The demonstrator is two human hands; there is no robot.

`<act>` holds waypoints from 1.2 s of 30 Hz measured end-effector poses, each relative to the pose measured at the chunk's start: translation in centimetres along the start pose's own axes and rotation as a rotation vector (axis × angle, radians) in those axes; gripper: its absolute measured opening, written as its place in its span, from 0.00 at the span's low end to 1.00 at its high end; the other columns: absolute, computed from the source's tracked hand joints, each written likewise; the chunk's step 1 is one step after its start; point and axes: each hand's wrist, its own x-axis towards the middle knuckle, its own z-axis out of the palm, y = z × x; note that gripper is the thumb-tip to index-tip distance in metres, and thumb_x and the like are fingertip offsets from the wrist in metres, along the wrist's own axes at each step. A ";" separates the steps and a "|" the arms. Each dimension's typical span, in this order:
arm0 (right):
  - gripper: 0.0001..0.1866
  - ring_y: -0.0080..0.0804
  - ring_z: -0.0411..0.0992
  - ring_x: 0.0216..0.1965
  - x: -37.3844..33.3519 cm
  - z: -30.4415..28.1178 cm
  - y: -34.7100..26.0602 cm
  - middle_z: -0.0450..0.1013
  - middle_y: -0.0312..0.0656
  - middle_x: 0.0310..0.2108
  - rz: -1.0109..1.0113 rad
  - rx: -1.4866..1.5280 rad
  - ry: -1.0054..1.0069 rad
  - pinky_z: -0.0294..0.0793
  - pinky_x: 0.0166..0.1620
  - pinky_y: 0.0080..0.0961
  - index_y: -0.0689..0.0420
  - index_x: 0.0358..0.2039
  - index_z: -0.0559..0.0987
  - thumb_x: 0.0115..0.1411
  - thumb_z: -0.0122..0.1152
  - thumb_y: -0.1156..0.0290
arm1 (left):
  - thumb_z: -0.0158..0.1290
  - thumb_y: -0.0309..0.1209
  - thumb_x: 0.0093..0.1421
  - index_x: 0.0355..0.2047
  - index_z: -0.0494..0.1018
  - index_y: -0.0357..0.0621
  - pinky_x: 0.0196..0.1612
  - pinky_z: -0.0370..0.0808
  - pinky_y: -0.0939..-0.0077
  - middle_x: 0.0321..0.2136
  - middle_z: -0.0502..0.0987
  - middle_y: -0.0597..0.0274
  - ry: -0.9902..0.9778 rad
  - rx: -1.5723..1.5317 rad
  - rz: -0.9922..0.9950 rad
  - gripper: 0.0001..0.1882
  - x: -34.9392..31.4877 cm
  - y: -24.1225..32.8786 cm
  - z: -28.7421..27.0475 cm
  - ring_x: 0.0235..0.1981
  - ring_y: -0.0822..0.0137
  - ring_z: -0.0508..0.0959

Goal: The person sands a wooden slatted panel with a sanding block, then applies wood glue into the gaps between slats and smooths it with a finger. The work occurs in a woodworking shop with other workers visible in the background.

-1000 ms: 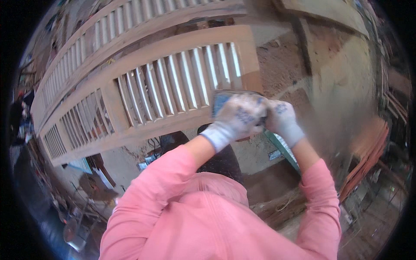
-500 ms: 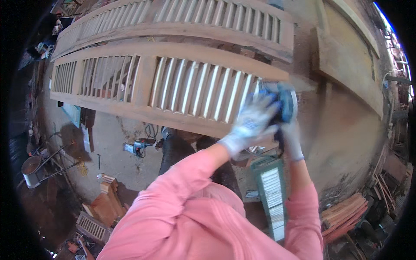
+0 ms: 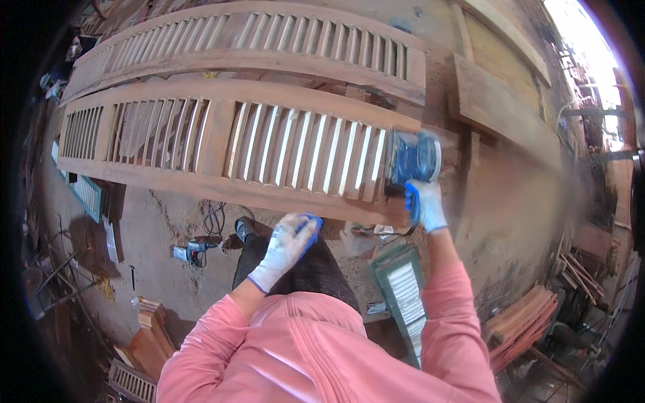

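A wooden louvred shutter panel [image 3: 218,154] lies across in front of me, raised off the ground. My right hand [image 3: 427,205], in a white glove with blue coating, is closed round the rear grip of a blue power sander [image 3: 406,156]. The sander is blurred and rests on the panel's right end, beside the last slats. My left hand [image 3: 289,243], gloved alike, hovers before my body just off the panel's near edge. Its fingers are curled together, with nothing seen in them.
Behind lies a second louvred panel [image 3: 269,37]. Wide boards [image 3: 500,111] stand at the far right. On the ground are a corded drill [image 3: 195,252], a green shutter [image 3: 401,295] close to my right arm, and stacked planks [image 3: 521,326]. A cord trails below the sander.
My left hand has come off the sander and drawn back left toward my body, its fingers curling. The right hand stays on the sander; the whole view has shifted slightly.
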 end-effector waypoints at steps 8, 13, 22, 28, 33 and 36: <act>0.09 0.36 0.73 0.16 -9.3 1.8 9.9 0.73 0.42 0.20 0.088 0.178 0.234 0.75 0.19 0.35 0.61 0.36 0.79 0.57 0.70 0.75 | 0.56 0.34 0.74 0.65 0.69 0.43 0.67 0.69 0.65 0.59 0.73 0.61 0.519 -0.677 -0.299 0.23 -0.1 -7.4 -9.2 0.60 0.65 0.73; 0.05 0.29 0.73 0.17 -4.3 0.9 6.4 0.73 0.37 0.18 0.023 -0.012 0.198 0.74 0.21 0.32 0.61 0.27 0.82 0.51 0.67 0.73 | 0.53 0.41 0.75 0.74 0.61 0.52 0.73 0.59 0.63 0.70 0.67 0.61 0.631 -0.827 -0.410 0.30 -0.8 -12.0 -13.5 0.71 0.63 0.66; 0.07 0.33 0.73 0.17 4.5 -0.7 -4.1 0.75 0.40 0.21 -0.017 -0.049 0.066 0.77 0.20 0.35 0.57 0.34 0.80 0.61 0.67 0.68 | 0.49 0.53 0.74 0.76 0.56 0.57 0.75 0.51 0.49 0.75 0.60 0.62 0.563 -1.053 -0.500 0.35 0.3 -18.8 -13.7 0.76 0.54 0.58; 0.07 0.29 0.74 0.17 0.6 -2.8 1.3 0.76 0.39 0.20 -0.056 -0.183 -0.051 0.76 0.20 0.31 0.61 0.34 0.82 0.58 0.66 0.71 | 0.49 0.50 0.75 0.67 0.68 0.50 0.72 0.62 0.49 0.65 0.71 0.56 0.514 -1.288 -0.446 0.26 3.6 -19.4 -12.4 0.68 0.53 0.69; 0.39 0.25 0.77 0.27 -4.0 -1.5 4.6 0.83 0.42 0.39 -0.213 -0.464 -0.151 0.78 0.31 0.28 0.56 0.67 0.73 0.51 0.67 0.73 | 0.53 0.47 0.74 0.65 0.70 0.45 0.68 0.71 0.51 0.61 0.75 0.54 0.567 -1.261 -0.334 0.26 3.3 -22.5 -12.0 0.62 0.52 0.75; 0.47 0.34 0.83 0.41 -7.0 0.7 3.4 0.84 0.48 0.44 -0.219 -0.579 -0.305 0.82 0.45 0.32 0.54 0.73 0.66 0.50 0.68 0.69 | 0.55 0.49 0.73 0.65 0.70 0.47 0.67 0.73 0.52 0.62 0.76 0.56 0.606 -1.286 -0.410 0.27 3.8 -21.9 -11.2 0.62 0.54 0.76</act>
